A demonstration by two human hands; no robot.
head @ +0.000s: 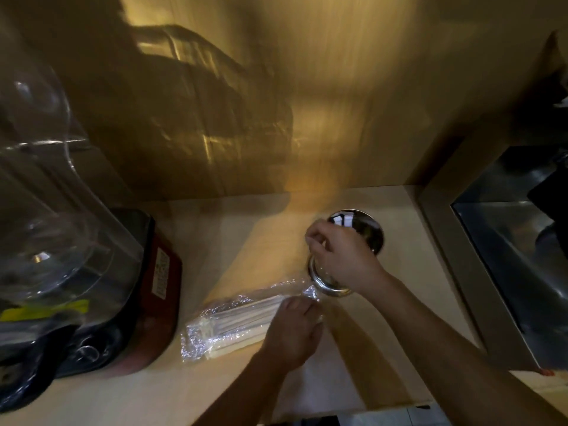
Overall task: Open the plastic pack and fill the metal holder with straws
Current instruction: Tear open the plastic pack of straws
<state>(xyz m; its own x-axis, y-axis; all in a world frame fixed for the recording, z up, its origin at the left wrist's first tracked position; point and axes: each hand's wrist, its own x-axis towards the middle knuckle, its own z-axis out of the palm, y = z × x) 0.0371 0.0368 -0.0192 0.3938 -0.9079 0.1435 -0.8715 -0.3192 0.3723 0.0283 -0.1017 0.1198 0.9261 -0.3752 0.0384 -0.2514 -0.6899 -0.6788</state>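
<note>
Beside pack [236, 321]: blender [92, 272] left, sink [507, 241] right.

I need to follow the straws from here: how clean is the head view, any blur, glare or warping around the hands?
Head view: warm, dim light; the wall above is streaked with motion blur. The right hand is smeared at its fingers over the metal holder, so any straws there are unreadable. Glare sparkles on the plastic pack by the left hand. Wide-angle lens bends the counter edges.
</note>
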